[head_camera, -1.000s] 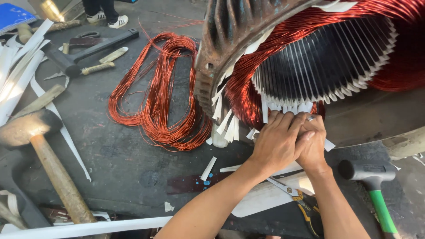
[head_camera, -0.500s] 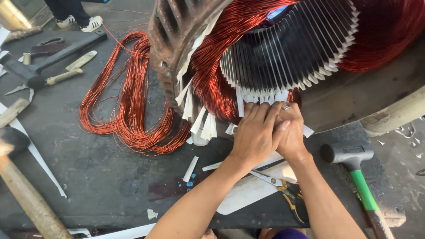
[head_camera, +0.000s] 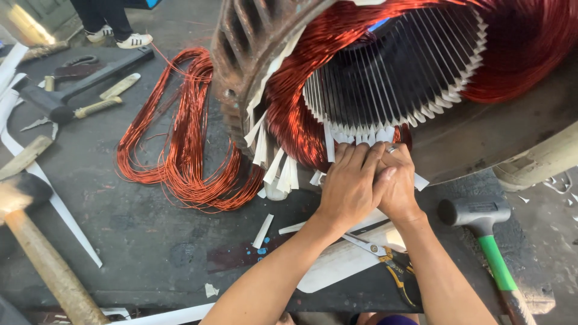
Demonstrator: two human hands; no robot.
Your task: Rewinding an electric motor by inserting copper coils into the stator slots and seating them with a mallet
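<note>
- Copper-red windings [head_camera: 301, 114] are filling the big rusty motor stator [head_camera: 253, 54], which is lying on its side across the top of my view; white paper strips [head_camera: 274, 162] are sticking out of its lower slots.
- Compared with the frame a moment earlier, the stator is sitting a little further right and higher in my view, and the loose things on the left are showing more fully.
- Acting as the only holder here, the stator is carrying the windings and the white slot liners [head_camera: 391, 84] fanned around its dark bore.
- A loose coil of copper wire [head_camera: 180, 156] is lying on the dark bench [head_camera: 132, 241] to the left of the stator, just beside it.
- My left hand [head_camera: 351, 183] is lying over my right hand [head_camera: 398, 180], as it was before, both pressing flat, fingers stretched, against the paper strips at the bottom edge of the bore; they are clenching nothing that I can see.
- A wooden-handled hammer [head_camera: 36, 241] is resting at the left edge, a green-handled mallet [head_camera: 481, 229] to the right of my forearms.
- Scissors [head_camera: 376, 248] are lying on a white sheet [head_camera: 337, 265] under my wrists.
- Small paper offcuts [head_camera: 263, 230] are lying scattered near the coil.
</note>
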